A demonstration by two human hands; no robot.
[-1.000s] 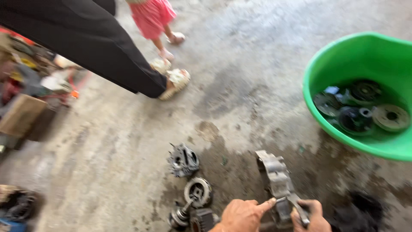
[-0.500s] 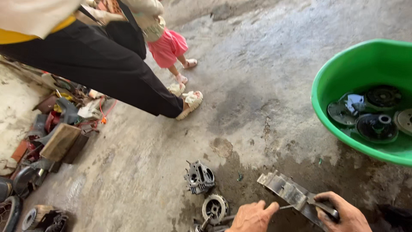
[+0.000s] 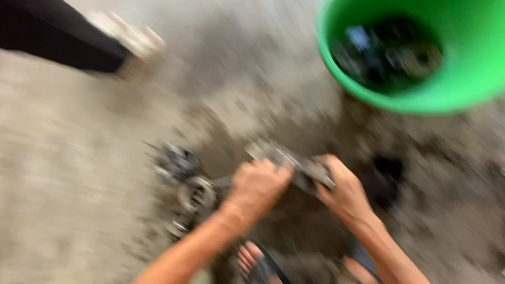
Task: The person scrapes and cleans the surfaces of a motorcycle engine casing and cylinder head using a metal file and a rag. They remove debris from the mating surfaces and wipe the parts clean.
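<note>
The picture is heavily blurred. My left hand [image 3: 259, 186] and my right hand [image 3: 342, 190] both grip a grey, greasy metal engine part [image 3: 286, 158] held low over the oily concrete floor. The left hand closes on its near left side, the right hand on its right end. Left of my hands lie dark round metal engine parts [image 3: 181, 173] on the floor. My foot in a sandal [image 3: 255, 263] shows below my arms.
A green plastic basin [image 3: 463, 79] holding dark round metal parts stands at the upper right. Another person's dark trouser leg [image 3: 47, 37] and light shoe [image 3: 134, 39] are at the upper left. A dark oil stain [image 3: 386, 176] lies right of my hands.
The view has swung down and closer, so my hands and the metal part sit nearer the middle. The small figure in pink and the clutter at the left are out of view.
</note>
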